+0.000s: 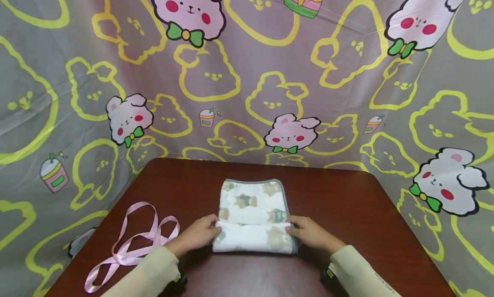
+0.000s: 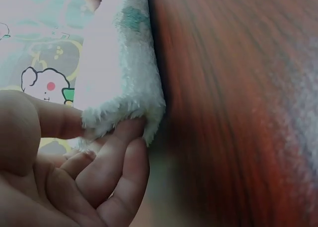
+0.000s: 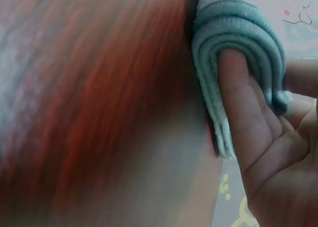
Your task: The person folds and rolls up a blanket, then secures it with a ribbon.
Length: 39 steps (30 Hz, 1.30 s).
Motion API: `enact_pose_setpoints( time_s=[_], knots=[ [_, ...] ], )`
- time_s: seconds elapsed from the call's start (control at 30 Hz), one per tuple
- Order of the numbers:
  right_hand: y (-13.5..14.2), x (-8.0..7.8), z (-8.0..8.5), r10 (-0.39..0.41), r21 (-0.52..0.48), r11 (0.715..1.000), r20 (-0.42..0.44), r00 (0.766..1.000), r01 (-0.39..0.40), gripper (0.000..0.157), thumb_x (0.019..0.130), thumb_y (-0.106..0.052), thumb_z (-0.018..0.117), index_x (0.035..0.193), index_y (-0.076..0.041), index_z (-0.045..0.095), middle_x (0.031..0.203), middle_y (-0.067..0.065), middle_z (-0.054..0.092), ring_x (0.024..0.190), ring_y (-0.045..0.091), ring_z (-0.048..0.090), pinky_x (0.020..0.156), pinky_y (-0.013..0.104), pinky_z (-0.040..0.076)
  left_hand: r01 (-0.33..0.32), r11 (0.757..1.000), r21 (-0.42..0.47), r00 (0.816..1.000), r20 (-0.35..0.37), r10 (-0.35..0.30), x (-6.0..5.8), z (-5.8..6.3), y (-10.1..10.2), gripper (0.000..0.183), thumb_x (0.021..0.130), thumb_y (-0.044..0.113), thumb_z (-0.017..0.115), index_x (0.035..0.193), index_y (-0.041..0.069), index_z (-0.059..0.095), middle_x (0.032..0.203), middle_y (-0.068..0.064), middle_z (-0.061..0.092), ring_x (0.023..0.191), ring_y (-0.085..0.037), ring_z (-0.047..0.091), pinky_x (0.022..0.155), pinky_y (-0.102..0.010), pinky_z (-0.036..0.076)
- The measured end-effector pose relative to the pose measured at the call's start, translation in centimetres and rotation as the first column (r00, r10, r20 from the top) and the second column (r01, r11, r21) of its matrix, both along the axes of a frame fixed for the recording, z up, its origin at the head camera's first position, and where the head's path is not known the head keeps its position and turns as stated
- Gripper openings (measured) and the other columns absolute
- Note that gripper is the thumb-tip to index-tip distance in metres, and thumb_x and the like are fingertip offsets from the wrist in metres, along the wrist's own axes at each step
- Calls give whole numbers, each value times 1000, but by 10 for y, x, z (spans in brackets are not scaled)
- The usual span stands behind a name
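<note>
Centrally, in front of you on a dark reddish-brown table (image 1: 339,207), lies a fluffy white cloth (image 1: 247,211) printed with beige bears and edged in grey-green, its nearer part folded over into a thick band. Your left hand (image 1: 198,234) pinches the left end of that band, fingers tucked into the fold. Your right hand (image 1: 313,233) grips the opposite end; the right wrist view shows one finger inside the curved layers and other digits on the outside. To the left of your left hand, near that forearm, a pink satin ribbon (image 1: 121,259) lies in loose loops. Behind the table hangs a greyish curtain (image 1: 239,106) with white bunnies and yellow outlines.
</note>
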State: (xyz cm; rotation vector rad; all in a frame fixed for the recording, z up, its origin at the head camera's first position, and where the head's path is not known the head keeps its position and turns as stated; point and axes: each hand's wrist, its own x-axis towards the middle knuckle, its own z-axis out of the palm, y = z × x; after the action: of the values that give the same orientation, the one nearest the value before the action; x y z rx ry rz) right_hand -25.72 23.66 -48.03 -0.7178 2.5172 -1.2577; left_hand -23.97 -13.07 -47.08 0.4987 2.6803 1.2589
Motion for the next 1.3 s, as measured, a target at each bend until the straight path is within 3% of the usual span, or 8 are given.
enact_pose_setpoints(
  time_s=[0.27, 0.47, 0.6, 0.87, 1.2, 1.3],
  knots=[
    [-5, -2, -2, -67, 10, 998, 32, 997, 67, 14, 96, -20, 63, 103, -8, 62, 82, 4, 58, 68, 18, 57, 49, 33, 52, -33, 999, -30, 999, -2, 33, -5, -4, 1, 5, 89, 9, 62, 91, 6, 59, 67, 0, 52, 48, -14, 51, 46, -31, 44],
    [-6, -1, -3, -69, -9, 998, 78, 995, 70, 14, 98, -18, 59, 107, -7, 61, 86, 4, 61, 71, 17, 59, 50, 34, 53, -34, 999, -33, 999, -1, 34, -4, -4, 2, 4, 90, 9, 60, 90, 7, 57, 67, -1, 51, 47, -15, 52, 46, -32, 44],
    [-6, -1, -3, -79, -17, 997, 65, 995, 80, 15, 99, -18, 58, 109, -7, 61, 89, 5, 62, 70, 16, 60, 48, 34, 53, -60, 998, -34, 998, 14, 60, -2, -3, 4, 4, 92, 11, 58, 91, 9, 55, 68, -2, 51, 50, -16, 52, 46, -33, 45],
    [-11, 1, -8, -135, 67, 988, -67, 989, 139, 14, 96, -21, 63, 105, -10, 65, 87, 2, 64, 63, 12, 57, 46, 30, 50, -94, 984, -150, 995, -47, 88, -4, -11, 7, 5, 92, 11, 57, 88, 11, 54, 63, 1, 52, 45, -14, 52, 45, -32, 43],
    [-16, -4, -8, -244, 196, 936, -230, 942, 291, 13, 88, -23, 74, 97, -18, 67, 91, -6, 65, 78, 11, 55, 71, 34, 46, -101, 986, -132, 995, -11, 100, -9, -9, 8, 5, 93, 10, 59, 93, 8, 55, 67, -3, 53, 44, -15, 53, 41, -31, 46],
    [-16, -2, -8, -267, 198, 924, -276, 923, 327, 15, 85, -24, 77, 93, -20, 65, 88, -7, 60, 80, 11, 54, 72, 36, 46, -125, 977, -174, 991, -73, 114, -6, -9, 8, 10, 92, 14, 62, 98, 8, 56, 67, -1, 53, 51, -15, 53, 48, -34, 46]
  ],
)
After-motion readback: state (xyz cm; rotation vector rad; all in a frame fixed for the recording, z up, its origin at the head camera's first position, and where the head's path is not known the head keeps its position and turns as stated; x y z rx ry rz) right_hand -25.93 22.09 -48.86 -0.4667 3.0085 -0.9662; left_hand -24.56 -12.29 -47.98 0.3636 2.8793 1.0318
